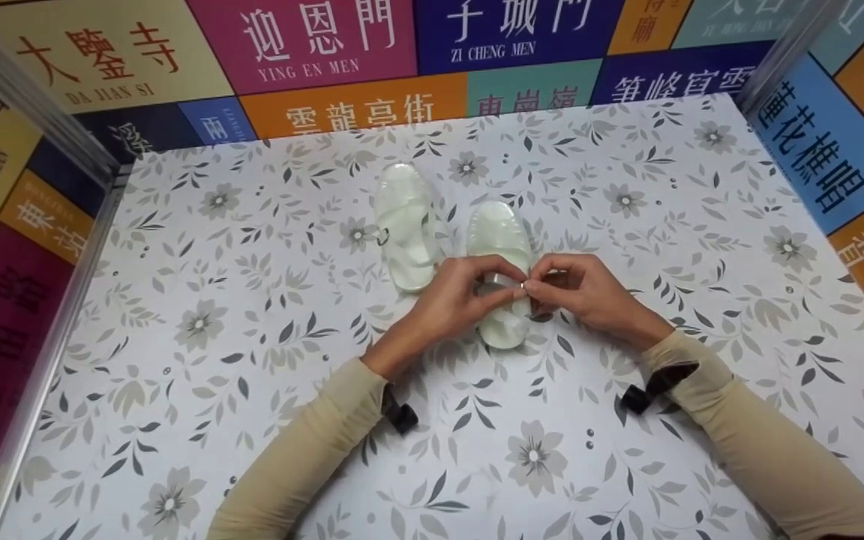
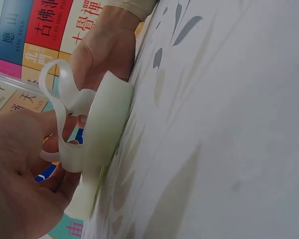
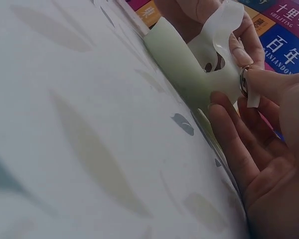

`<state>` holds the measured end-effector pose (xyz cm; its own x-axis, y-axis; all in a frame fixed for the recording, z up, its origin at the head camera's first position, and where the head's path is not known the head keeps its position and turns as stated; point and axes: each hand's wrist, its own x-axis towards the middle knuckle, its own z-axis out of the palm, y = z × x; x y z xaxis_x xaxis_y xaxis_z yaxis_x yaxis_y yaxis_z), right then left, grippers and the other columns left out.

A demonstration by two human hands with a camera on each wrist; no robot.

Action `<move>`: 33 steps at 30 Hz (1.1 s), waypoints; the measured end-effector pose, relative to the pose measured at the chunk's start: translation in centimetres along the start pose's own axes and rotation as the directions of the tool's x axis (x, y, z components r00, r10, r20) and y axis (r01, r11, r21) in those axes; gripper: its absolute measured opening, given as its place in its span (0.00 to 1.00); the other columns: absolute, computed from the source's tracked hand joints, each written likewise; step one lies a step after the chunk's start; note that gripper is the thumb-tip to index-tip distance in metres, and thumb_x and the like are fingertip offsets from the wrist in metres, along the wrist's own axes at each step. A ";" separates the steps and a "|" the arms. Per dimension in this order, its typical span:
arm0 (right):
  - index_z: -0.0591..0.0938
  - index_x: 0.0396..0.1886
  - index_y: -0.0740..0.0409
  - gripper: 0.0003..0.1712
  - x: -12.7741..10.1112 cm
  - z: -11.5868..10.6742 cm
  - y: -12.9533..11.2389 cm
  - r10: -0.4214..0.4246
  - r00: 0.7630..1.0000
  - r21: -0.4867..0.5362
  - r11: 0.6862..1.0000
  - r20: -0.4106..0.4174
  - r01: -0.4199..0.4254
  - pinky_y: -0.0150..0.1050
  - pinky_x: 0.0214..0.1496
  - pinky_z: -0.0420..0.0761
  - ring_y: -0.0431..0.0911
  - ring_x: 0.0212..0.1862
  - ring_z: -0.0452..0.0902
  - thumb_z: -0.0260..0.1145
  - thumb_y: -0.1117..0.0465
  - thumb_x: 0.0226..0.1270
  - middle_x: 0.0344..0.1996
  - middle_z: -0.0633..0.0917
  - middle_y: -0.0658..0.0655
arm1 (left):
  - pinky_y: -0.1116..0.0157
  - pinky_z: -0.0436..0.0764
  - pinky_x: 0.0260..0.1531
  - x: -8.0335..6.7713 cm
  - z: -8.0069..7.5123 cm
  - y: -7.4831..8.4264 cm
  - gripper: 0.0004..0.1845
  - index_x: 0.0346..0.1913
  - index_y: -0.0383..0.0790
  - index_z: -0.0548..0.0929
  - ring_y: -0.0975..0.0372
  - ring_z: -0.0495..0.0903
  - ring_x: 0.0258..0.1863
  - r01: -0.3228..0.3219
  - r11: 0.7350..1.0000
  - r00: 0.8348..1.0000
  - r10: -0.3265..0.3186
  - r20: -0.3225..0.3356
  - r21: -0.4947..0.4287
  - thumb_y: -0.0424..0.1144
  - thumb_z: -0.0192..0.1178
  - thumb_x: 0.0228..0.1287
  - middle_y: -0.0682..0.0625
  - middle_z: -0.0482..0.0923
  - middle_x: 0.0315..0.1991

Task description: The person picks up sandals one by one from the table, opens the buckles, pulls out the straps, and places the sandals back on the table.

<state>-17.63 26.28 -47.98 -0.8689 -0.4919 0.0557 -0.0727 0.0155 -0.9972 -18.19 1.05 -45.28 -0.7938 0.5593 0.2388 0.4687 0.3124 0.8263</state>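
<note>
Two pale green sandals are on the table. The nearer sandal [image 1: 503,232] stands between my hands, its heel towards me. My left hand [image 1: 451,296] reaches over it from the left and pinches its strap [image 2: 62,92], which loops up above the heel in the left wrist view. From the right, my right hand [image 1: 589,296] pinches a small metal buckle [image 3: 244,82] on that strap between thumb and fingers. A short strap end [image 3: 254,99] sticks out past the buckle. Fingertips of both hands almost meet there. Partly hidden by my hands is the sandal's middle.
The other sandal [image 1: 406,225] lies to the left and slightly farther back, with its own buckle [image 1: 382,237] on its left side. A flower-patterned cover [image 1: 267,420] spreads over the table. Colourful lettered panels [image 1: 327,45] wall the back and both sides.
</note>
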 end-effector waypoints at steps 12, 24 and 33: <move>0.82 0.47 0.74 0.10 -0.3 -0.7 -0.4 -0.012 0.996 0.004 1.000 0.092 0.012 0.46 0.46 0.93 0.49 0.42 0.90 0.65 0.67 0.80 0.43 0.88 0.61 | 0.68 0.88 0.47 -0.1 0.0 -0.2 0.09 0.52 0.47 0.93 0.71 0.88 0.44 -0.003 0.999 1.000 0.003 0.008 -0.034 0.40 0.73 0.73 0.56 0.93 0.50; 0.83 0.48 0.73 0.12 0.0 -0.4 -0.1 0.019 0.998 -0.017 1.000 0.057 -0.018 0.43 0.43 0.93 0.49 0.37 0.89 0.67 0.64 0.80 0.36 0.89 0.61 | 0.69 0.86 0.55 -0.1 0.1 -0.4 0.09 0.52 0.47 0.93 0.68 0.89 0.52 -0.032 0.999 0.999 0.032 -0.016 -0.008 0.41 0.73 0.73 0.55 0.94 0.50; 0.83 0.45 0.73 0.12 -0.1 -0.5 -0.4 0.017 0.998 -0.024 1.000 0.060 -0.015 0.46 0.41 0.93 0.50 0.36 0.90 0.66 0.63 0.81 0.37 0.89 0.62 | 0.69 0.86 0.53 -0.1 0.2 -0.3 0.09 0.52 0.47 0.94 0.68 0.89 0.50 -0.069 0.997 0.997 0.070 -0.029 0.026 0.42 0.73 0.73 0.56 0.94 0.49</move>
<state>-17.79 26.72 -47.60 -0.8392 -0.5427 0.0359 -0.0709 0.0437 -0.9965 -18.15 1.09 -45.63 -0.7702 0.5571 0.3105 0.5323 0.2933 0.7941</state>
